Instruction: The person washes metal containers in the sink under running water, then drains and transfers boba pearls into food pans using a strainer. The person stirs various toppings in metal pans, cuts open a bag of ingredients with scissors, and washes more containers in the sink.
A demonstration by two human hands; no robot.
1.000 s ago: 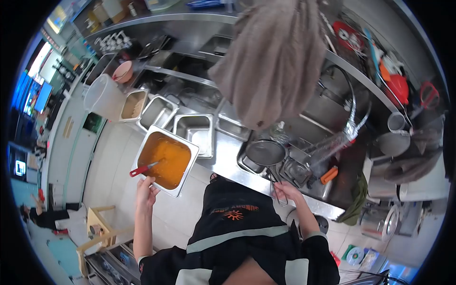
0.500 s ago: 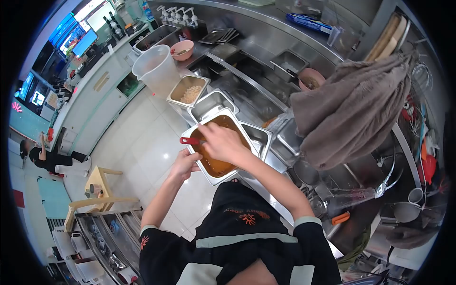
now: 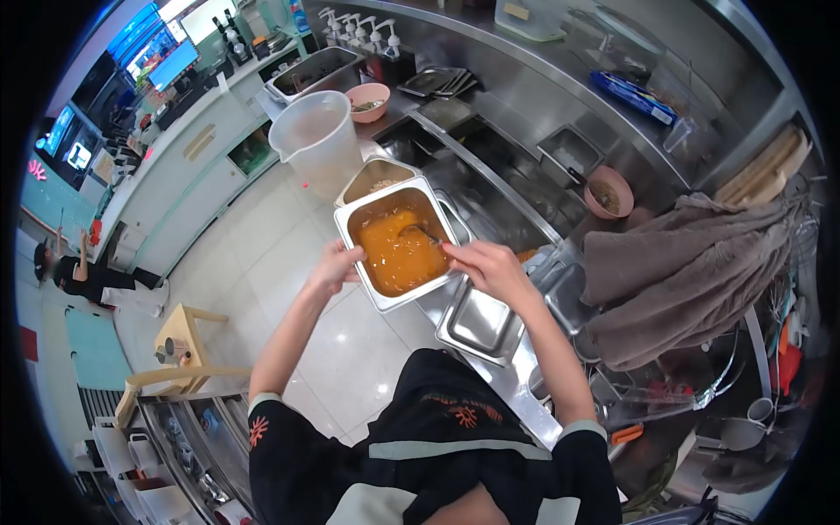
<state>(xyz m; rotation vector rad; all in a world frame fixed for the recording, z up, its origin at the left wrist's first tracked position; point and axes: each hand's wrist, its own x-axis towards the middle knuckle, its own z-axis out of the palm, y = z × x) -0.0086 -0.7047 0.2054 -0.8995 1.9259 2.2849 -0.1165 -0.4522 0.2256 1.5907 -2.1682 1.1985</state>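
Note:
A square steel food pan (image 3: 386,302) holds orange-brown liquid with pale bits floating in it, tilted a little towards me. My left hand (image 3: 332,268) is closed on its left rim, thumb on top. At the right rim, my right hand (image 3: 495,269) is closed with its fingertips over the edge. A spoon (image 3: 419,230) rests in the liquid, its handle running to those fingertips, where a bit of red shows. Behind the pan, partly covered by it, is a smaller steel pan (image 3: 354,186) with pale pieces inside.
A steel pan (image 3: 479,320) sits on the counter below my right hand. A large translucent pitcher (image 3: 317,144) stands beyond the held pan. Pink bowls (image 3: 367,102) and pump bottles (image 3: 372,39) are farther back. A brown towel (image 3: 674,280) hangs at right. Another person (image 3: 79,271) stands far left.
The pan has moved up and slightly right in view, exposing the steel pan beneath. My right hand has left the inside for the right rim. The spoon's handle now points right instead of left.

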